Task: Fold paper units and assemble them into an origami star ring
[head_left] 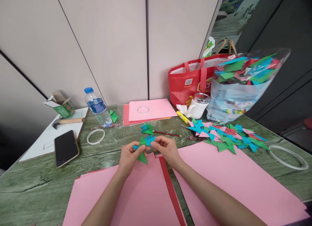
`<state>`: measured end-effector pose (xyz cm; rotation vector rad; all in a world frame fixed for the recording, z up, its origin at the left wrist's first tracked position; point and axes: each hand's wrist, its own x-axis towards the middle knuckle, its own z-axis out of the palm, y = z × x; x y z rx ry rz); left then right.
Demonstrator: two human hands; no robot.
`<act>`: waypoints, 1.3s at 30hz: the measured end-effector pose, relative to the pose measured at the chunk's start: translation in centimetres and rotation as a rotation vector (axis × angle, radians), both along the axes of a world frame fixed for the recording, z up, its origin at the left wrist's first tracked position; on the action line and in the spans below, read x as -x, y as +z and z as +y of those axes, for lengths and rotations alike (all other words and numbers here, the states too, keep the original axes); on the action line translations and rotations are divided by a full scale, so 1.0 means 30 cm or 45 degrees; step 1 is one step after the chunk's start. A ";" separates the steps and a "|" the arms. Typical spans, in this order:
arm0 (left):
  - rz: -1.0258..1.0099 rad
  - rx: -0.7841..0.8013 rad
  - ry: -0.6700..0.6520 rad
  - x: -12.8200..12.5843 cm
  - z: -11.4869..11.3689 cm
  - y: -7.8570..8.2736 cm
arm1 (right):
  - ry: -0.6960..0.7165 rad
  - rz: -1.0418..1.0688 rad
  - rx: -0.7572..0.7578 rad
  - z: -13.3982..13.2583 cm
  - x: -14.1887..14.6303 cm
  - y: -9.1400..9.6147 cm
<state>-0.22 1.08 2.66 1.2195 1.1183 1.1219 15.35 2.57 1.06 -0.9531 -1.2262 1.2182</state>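
My left hand (pixel 129 157) and my right hand (pixel 166 149) meet at the table's middle, both pinched on a small cluster of folded paper triangles (pixel 144 144), blue and green. The cluster sits just above a pink paper sheet (pixel 136 196). A second blue and green folded piece (pixel 147 129) lies a little farther away on the green table (pixel 36 183). A heap of folded triangles (pixel 226 136), blue, green, pink and red, lies to the right of my hands.
A phone (pixel 65 148), tape ring (pixel 96 136), water bottle (pixel 97 107), small carton (pixel 60 105) and hammer (pixel 68 121) sit at the left. Behind are pink sheets (pixel 151 109), a red pencil (pixel 167 133), white mug (pixel 198 106), red bag (pixel 188 81) and a clear bag of folded pieces (pixel 241 83).
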 end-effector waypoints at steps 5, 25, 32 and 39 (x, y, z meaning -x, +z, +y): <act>0.020 0.011 0.000 0.000 -0.001 0.006 | -0.012 0.029 0.042 0.006 -0.005 -0.002; 0.073 0.026 -0.048 -0.019 -0.009 0.023 | 0.082 0.175 0.227 0.017 -0.006 -0.016; -0.054 0.161 -0.165 -0.012 -0.012 0.026 | 0.123 -0.057 0.063 0.019 -0.008 -0.026; -0.186 0.289 0.077 0.015 0.006 0.021 | -0.129 -0.251 -0.113 0.041 -0.013 -0.062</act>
